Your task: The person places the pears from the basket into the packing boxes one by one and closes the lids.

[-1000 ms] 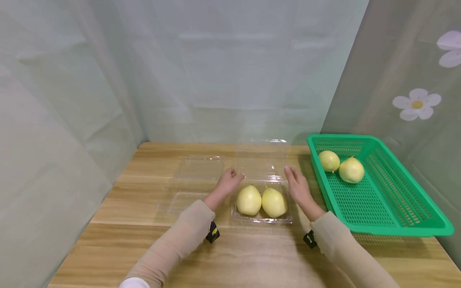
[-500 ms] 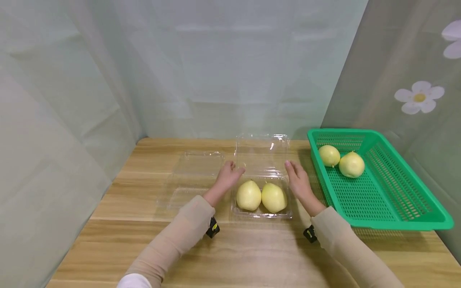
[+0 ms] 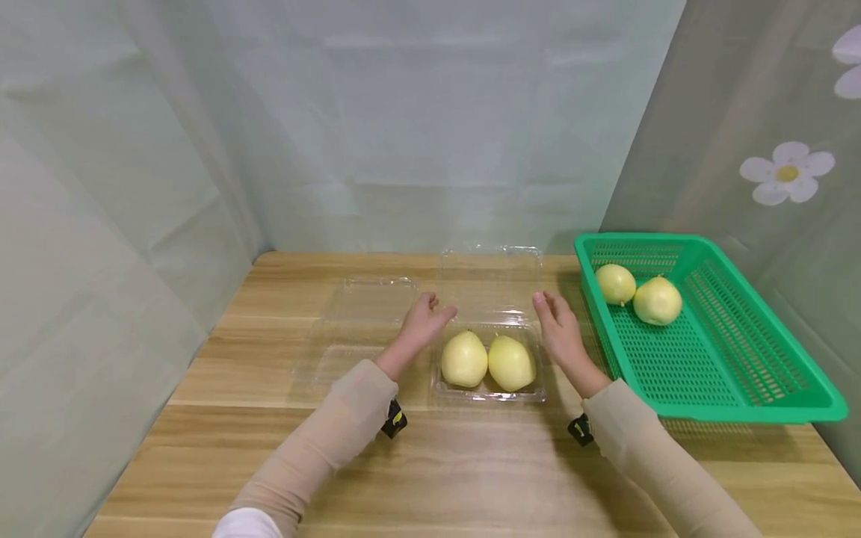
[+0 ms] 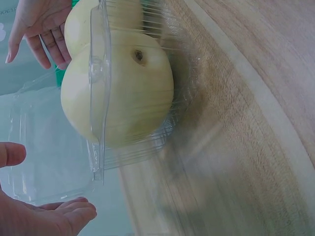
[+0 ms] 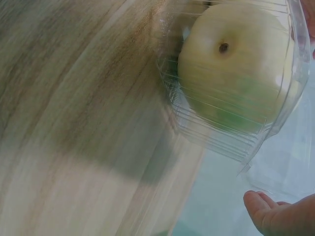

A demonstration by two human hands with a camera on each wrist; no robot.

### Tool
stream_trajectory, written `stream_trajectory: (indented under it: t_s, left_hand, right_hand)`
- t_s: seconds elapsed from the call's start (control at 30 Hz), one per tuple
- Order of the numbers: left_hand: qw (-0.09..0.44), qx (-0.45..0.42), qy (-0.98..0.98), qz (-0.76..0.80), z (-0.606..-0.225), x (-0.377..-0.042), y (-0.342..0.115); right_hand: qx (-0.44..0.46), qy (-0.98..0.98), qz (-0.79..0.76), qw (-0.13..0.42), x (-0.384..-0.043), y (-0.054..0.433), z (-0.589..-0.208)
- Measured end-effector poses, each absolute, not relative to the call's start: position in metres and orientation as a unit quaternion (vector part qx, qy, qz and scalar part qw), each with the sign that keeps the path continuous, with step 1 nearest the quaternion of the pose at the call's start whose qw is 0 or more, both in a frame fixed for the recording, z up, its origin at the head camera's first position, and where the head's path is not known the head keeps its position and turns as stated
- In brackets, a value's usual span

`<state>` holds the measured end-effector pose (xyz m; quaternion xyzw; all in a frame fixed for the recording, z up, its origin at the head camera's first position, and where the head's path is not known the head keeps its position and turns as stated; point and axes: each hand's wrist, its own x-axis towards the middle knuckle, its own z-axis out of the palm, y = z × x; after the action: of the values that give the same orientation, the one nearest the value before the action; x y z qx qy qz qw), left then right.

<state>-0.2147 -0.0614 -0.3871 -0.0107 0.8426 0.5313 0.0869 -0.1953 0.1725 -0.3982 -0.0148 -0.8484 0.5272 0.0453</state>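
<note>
In the head view, two pale yellow pears [image 3: 464, 359] sit side by side in a clear plastic clamshell box [image 3: 489, 397]. Its hinged lid [image 3: 491, 280] is folded back on the far side. To the left of the lid is my left hand [image 3: 422, 323], with thumb and fingers spread apart and nothing between them. My right hand [image 3: 560, 329] is held at the box's right side, fingers extended. Through the box wall, the left wrist view shows a pear [image 4: 128, 88] from its blossom end. Whether either hand touches the plastic is hard to tell.
On the right stands a green plastic basket [image 3: 780, 412] with two more pears [image 3: 658, 301] in its far left corner. Another clear clamshell box [image 3: 370, 302] lies with its lid raised to the left. Pale curtains hang behind the wooden table [image 3: 471, 478].
The whole head view has shifted slightly upward in the picture. Glints on the folded-back lid have changed. Both hands stay about where they were beside the box.
</note>
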Motion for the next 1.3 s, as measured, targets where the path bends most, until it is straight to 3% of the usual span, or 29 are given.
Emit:
stream_trajectory:
  t_s: [0.9, 1.3]
  left_hand:
    - [0.069, 0.047, 0.845, 0.528, -0.383, -0.208, -0.066]
    - [0.089, 0.046, 0.86, 0.499, -0.381, -0.196, -0.067]
  right_hand:
    - [0.001, -0.856, 0.515, 0.048, -0.193, 0.176, -0.392]
    - [0.023, -0.853, 0.517, 0.061, -0.182, 0.178, -0.394]
